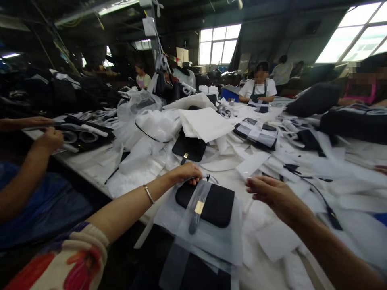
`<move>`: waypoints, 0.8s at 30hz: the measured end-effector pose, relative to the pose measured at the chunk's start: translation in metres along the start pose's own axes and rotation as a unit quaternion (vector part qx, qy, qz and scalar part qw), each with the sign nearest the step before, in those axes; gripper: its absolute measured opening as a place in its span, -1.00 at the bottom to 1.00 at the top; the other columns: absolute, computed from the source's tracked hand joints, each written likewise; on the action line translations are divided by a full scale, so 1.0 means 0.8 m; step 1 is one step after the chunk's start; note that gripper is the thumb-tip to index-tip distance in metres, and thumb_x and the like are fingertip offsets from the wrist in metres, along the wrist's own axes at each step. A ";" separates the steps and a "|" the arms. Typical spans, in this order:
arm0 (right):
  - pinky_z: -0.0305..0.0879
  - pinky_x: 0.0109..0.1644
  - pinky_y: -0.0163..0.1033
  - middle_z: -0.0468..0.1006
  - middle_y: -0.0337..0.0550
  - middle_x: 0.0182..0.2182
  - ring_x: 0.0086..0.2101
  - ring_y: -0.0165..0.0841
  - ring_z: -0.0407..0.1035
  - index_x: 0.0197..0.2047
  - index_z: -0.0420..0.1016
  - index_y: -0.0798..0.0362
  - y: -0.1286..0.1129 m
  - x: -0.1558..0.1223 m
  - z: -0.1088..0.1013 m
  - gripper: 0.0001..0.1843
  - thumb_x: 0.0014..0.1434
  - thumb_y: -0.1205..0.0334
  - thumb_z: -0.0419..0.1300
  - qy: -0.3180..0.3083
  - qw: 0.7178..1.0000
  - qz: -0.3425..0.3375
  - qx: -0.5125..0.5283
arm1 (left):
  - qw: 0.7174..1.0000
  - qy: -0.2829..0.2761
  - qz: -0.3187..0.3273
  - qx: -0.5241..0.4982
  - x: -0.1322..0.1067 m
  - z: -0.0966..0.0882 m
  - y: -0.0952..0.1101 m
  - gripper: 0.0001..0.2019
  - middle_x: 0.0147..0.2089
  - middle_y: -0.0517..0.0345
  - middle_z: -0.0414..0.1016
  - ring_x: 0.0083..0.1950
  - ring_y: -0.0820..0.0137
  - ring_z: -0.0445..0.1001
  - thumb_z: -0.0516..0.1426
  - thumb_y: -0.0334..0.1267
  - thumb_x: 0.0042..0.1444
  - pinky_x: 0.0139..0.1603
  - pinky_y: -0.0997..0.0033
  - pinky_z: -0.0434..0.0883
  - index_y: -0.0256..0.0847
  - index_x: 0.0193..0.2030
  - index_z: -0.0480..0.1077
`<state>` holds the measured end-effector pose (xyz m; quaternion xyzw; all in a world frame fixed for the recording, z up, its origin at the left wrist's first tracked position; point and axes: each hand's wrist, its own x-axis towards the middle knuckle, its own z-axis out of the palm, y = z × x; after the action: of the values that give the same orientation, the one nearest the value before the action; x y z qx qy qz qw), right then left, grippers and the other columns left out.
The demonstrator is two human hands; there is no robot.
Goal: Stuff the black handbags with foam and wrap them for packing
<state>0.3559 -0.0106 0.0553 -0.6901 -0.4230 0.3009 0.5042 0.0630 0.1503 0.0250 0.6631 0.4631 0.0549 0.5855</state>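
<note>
A small black handbag [221, 204] with a gold clasp lies at the table's near edge. A translucent strip [196, 215] runs over its front flap, and a thin translucent sheet [208, 235] spreads under it. At the bag's top edge my left hand [188, 173] is closed, its fingers curled by a pale wrapped strap loop [214, 179]; exactly what they pinch is partly hidden. My right hand [270, 191] hovers to the right, apart from the bag, with its fingers loosely stretched and nothing visible in them. Another black bag piece [190, 148] with a gold fitting lies beyond.
White wrapping sheets [207, 123] and clear plastic [157, 125] are heaped across the table. A wrapped black bag [256, 133] lies right of the middle. At left, a co-worker's hands [50, 139] touch black pieces [86, 131]. Another person [260, 86] works across the table.
</note>
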 end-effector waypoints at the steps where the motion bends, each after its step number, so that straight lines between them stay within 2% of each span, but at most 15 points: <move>1: 0.43 -0.29 -0.25 0.60 0.01 -0.28 -0.32 -0.30 0.51 -0.33 0.58 0.09 -0.005 -0.002 0.046 -0.69 0.08 -0.02 0.38 -0.051 0.998 0.019 0.019 | 1.000 -0.002 0.003 0.000 -0.001 0.000 0.000 -0.91 -0.64 0.30 0.38 -0.69 0.59 0.31 0.15 -0.37 0.02 -0.67 0.62 0.24 -0.31 -0.48 0.40; 2: 0.42 -0.31 -0.30 0.61 0.00 -0.26 -0.33 -0.34 0.50 -0.30 0.58 0.10 -0.011 -0.001 0.087 -0.75 0.13 0.06 0.35 -0.156 0.981 0.091 0.077 | 1.000 -0.004 0.006 0.000 -0.002 0.001 0.001 -0.90 -0.64 0.30 0.38 -0.69 0.59 0.32 0.15 -0.37 0.03 -0.68 0.63 0.23 -0.30 -0.49 0.40; 3: 0.39 -0.37 -0.37 0.61 -0.03 -0.29 -0.37 -0.39 0.49 -0.31 0.56 0.12 -0.017 0.003 0.122 -0.82 0.17 0.16 0.32 -0.209 0.959 0.148 0.123 | 1.000 -0.005 0.009 0.001 -0.003 0.001 0.001 -0.89 -0.64 0.31 0.37 -0.69 0.58 0.32 0.15 -0.37 0.04 -0.69 0.63 0.21 -0.30 -0.49 0.39; 4: 0.36 -0.44 -0.41 0.60 -0.06 -0.33 -0.42 -0.44 0.47 -0.33 0.54 0.14 -0.023 0.008 0.149 -0.87 0.18 0.24 0.29 -0.230 0.947 0.179 0.136 | 1.000 -0.006 0.014 0.002 -0.004 0.002 0.001 -0.88 -0.65 0.31 0.37 -0.70 0.58 0.32 0.14 -0.38 0.04 -0.69 0.63 0.21 -0.30 -0.50 0.39; 6: 0.30 -0.53 -0.46 0.59 -0.10 -0.40 -0.49 -0.48 0.44 -0.37 0.49 0.17 -0.032 0.021 0.180 -0.90 0.20 0.36 0.24 -0.256 0.927 0.232 0.145 | 1.000 -0.008 0.021 0.005 -0.006 0.003 0.002 -0.86 -0.65 0.32 0.36 -0.71 0.58 0.32 0.13 -0.39 0.05 -0.70 0.62 0.20 -0.29 -0.52 0.37; 10: 0.26 -0.63 -0.49 0.58 -0.11 -0.45 -0.55 -0.49 0.44 -0.35 0.47 0.20 -0.037 0.043 0.188 -0.91 0.22 0.40 0.20 -0.278 0.906 0.300 0.106 | 0.999 -0.004 0.037 0.007 -0.009 0.004 -0.001 -0.84 -0.64 0.32 0.36 -0.70 0.57 0.33 0.12 -0.37 0.05 -0.71 0.62 0.19 -0.28 -0.53 0.35; 15: 0.13 -0.72 -0.56 0.52 -0.18 -0.53 -0.63 -0.56 0.37 -0.35 0.46 0.23 -0.036 0.053 0.193 -0.82 0.30 0.36 0.13 -0.317 0.870 0.371 0.072 | 0.999 -0.004 0.050 -0.008 -0.002 0.004 -0.011 -0.86 -0.61 0.32 0.37 -0.69 0.57 0.33 0.12 -0.32 0.05 -0.70 0.62 0.19 -0.27 -0.50 0.36; 19: 0.05 -0.76 -0.58 0.49 -0.21 -0.58 -0.67 -0.58 0.33 -0.34 0.44 0.20 -0.034 0.056 0.199 -0.81 0.31 0.31 0.14 -0.337 0.855 0.389 0.053 | 0.998 -0.012 0.051 -0.032 0.001 0.005 -0.014 -0.85 -0.61 0.32 0.36 -0.70 0.58 0.31 0.13 -0.27 0.04 -0.71 0.62 0.17 -0.26 -0.49 0.36; 24: -0.03 -0.77 -0.59 0.47 -0.23 -0.60 -0.70 -0.61 0.27 -0.37 0.43 0.20 -0.033 0.058 0.202 -0.76 0.33 0.30 0.11 -0.349 0.852 0.390 0.022 | 0.998 -0.009 0.058 -0.032 -0.001 0.003 -0.012 -0.84 -0.60 0.31 0.36 -0.69 0.59 0.27 0.14 -0.26 0.02 -0.70 0.60 0.14 -0.26 -0.52 0.36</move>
<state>0.2338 0.1058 0.0309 -0.6369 -0.2601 0.7030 0.1800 0.0588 0.1471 0.0171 0.6705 0.4166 0.0974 0.6061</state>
